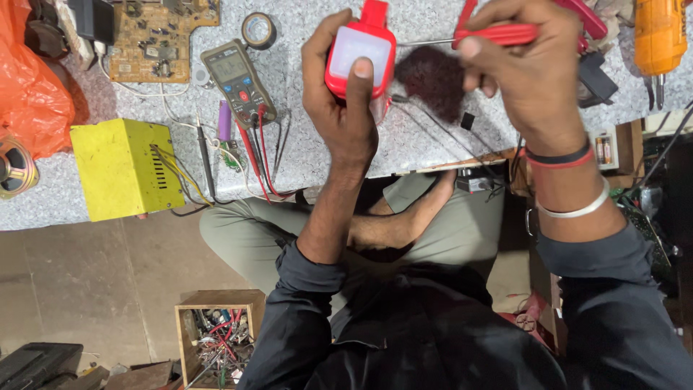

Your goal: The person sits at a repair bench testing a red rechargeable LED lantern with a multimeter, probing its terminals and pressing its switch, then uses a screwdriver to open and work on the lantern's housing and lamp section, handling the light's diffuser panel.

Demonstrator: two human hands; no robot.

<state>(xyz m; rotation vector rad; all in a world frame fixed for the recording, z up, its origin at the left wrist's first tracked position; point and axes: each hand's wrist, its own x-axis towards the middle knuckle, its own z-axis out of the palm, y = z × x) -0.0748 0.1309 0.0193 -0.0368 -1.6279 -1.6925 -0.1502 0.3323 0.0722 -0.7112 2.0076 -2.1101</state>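
Fingers of left hand [345,108] clamp red device [359,54]; right hand [530,68] grips screwdriver [498,34] above worktop edge [325,189].

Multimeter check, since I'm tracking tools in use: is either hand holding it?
No. The multimeter lies on the bench; the left hand grips a red device, the right hand a red-handled screwdriver.

Speckled grey bench [433,144] bearing a yellow metal box [123,167], a multimeter [237,78] with red and black leads, a circuit board [155,35], and a tape roll [258,29]; wooden parts box [218,339] on the floor.
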